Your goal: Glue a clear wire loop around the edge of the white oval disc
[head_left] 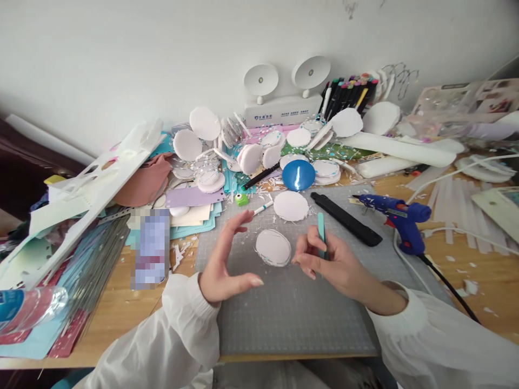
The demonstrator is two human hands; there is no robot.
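Note:
A white round disc (273, 247) with a rough, layered edge lies on the grey cutting mat (295, 319) between my hands. My left hand (227, 265) is to its left, thumb and fingers spread apart with nothing in them. To the right of the disc, my right hand (330, 262) is closed around a slim mint-green tool (321, 227) that points upward; its kind is not clear. The right fingertips come close to the disc's edge; I cannot tell if they touch. Just beyond lies a second white disc (291, 206), with a shiny blue oval (299, 175) behind it.
A blue glue gun (399, 216) with its cable and a long black tool (345, 219) lie to the right. At the back, white discs (205, 123) are heaped before an emergency light (284, 111). A water bottle (32, 309) and thin wires (99, 270) are left.

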